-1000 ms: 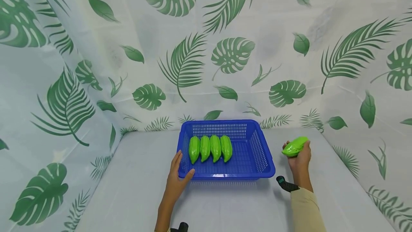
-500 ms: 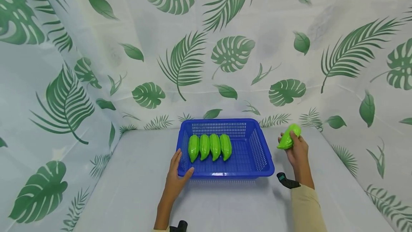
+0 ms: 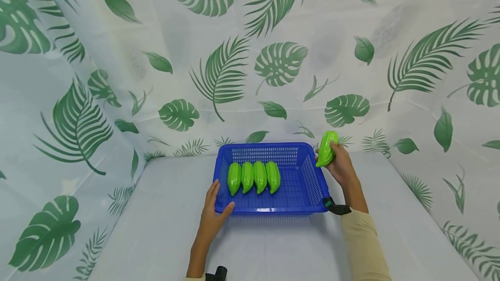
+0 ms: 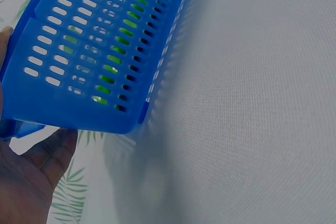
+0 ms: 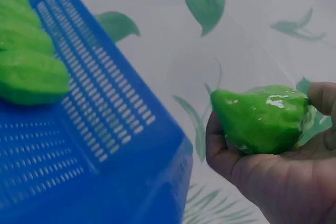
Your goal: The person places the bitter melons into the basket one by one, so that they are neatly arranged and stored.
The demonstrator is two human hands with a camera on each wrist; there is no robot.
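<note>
A blue plastic basket (image 3: pixel 269 210) with slotted walls stands on the table. Inside it, toward the left, several glossy green ridged vegetables (image 3: pixel 260 177) lie side by side in a row, narrow ends to the front. My left hand (image 3: pixel 212 218) spans the basket's near left corner, fingers extended along the left side and thumb at the front rim; the left wrist view shows the thumb (image 4: pixel 55 153) against the rim. Beyond the right wall, my right hand (image 3: pixel 343 168) grips another green ridged vegetable (image 5: pixel 262 121), raised above rim height with its tapered end pointing down-left.
A pale cloth covers the table (image 3: pixel 168 203). Behind and at the sides rise white sheets (image 3: pixel 230 133) printed with green leaves. A black strap with a camera (image 3: pixel 336 206) sits on my right wrist, near the basket's front right corner in the head view.
My right hand has moved left and up toward the basket, turning the green vegetable from nearly level to nearly upright. The left hand and the basket stay in place.
</note>
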